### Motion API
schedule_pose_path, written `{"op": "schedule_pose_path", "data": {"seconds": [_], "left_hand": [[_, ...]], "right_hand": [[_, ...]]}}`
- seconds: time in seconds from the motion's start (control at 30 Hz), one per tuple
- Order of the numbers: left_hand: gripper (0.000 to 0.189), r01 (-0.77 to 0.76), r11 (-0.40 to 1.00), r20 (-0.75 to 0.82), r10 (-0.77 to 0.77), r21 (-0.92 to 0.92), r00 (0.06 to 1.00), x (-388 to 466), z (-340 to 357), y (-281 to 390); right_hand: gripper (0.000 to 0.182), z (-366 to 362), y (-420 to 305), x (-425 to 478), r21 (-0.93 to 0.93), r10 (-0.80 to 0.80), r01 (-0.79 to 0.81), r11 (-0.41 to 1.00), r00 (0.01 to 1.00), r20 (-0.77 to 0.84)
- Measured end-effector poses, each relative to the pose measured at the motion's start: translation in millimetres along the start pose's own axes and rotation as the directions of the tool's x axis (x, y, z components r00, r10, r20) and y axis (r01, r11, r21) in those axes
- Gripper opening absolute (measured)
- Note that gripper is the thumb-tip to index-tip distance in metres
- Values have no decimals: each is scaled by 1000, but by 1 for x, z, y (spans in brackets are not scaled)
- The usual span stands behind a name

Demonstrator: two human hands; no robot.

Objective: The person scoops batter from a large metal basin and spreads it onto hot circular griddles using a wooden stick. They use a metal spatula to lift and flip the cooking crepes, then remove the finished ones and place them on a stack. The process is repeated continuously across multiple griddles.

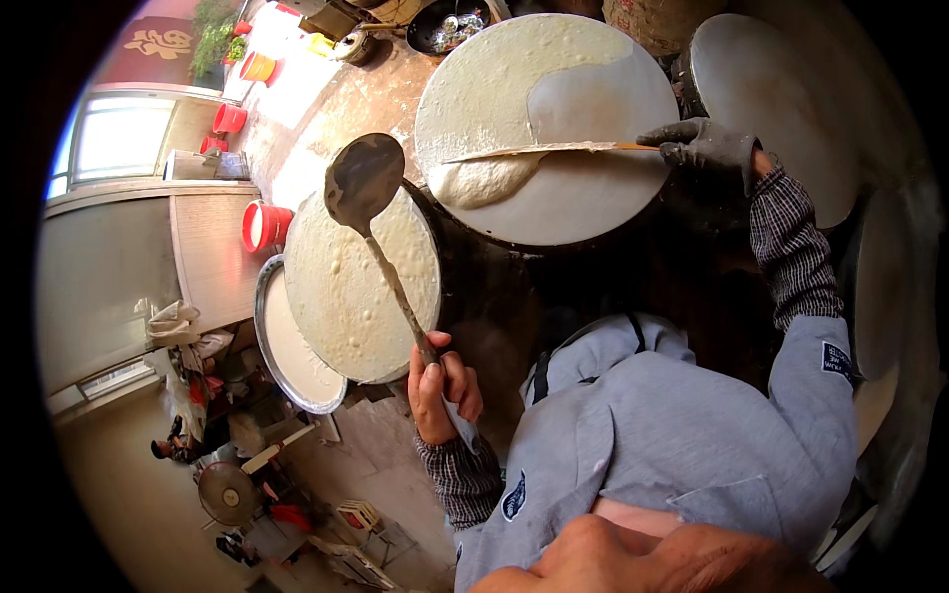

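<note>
In the head view, my left hand (442, 393) grips the handle of a large metal ladle (365, 178), its bowl coated with batter residue. The ladle is raised over a round griddle covered by a pale, bubbled batter sheet (363, 296). My right hand (700, 148), in a dark grey glove, holds a long flat batter spreader (549, 150) by its orange end. The spreader lies across a second round griddle (593, 211). A thick mound of batter (485, 180) sits against its near side, while a thin layer of batter (497, 89) coats the griddle's far and left part.
A wide basin of batter (296, 341) stands left of the nearer griddle, by a red bucket (267, 226). More round griddles (764, 111) line the right side. A black wok (448, 26) sits at the back. Lower left are a fan (228, 494) and a distant person (174, 447).
</note>
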State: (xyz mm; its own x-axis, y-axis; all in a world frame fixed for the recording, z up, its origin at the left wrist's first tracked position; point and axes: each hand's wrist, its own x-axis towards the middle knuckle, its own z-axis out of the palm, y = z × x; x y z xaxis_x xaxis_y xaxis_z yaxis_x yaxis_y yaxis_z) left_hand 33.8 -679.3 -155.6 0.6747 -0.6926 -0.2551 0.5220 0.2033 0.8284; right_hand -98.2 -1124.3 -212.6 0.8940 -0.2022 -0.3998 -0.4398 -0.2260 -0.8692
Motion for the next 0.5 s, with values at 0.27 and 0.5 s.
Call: {"op": "schedule_pose_path", "data": {"seconds": [0.27,0.5], "left_hand": [[36,-8,998,98,2,66,995,17,-36,35],[36,56,998,173,-60,28,983,5,-81,44]], "right_hand": [[49,92,9,-122,558,125,59,828,950,-285],[59,308,-43,0,-209,-375,312,927,754,-540]]}}
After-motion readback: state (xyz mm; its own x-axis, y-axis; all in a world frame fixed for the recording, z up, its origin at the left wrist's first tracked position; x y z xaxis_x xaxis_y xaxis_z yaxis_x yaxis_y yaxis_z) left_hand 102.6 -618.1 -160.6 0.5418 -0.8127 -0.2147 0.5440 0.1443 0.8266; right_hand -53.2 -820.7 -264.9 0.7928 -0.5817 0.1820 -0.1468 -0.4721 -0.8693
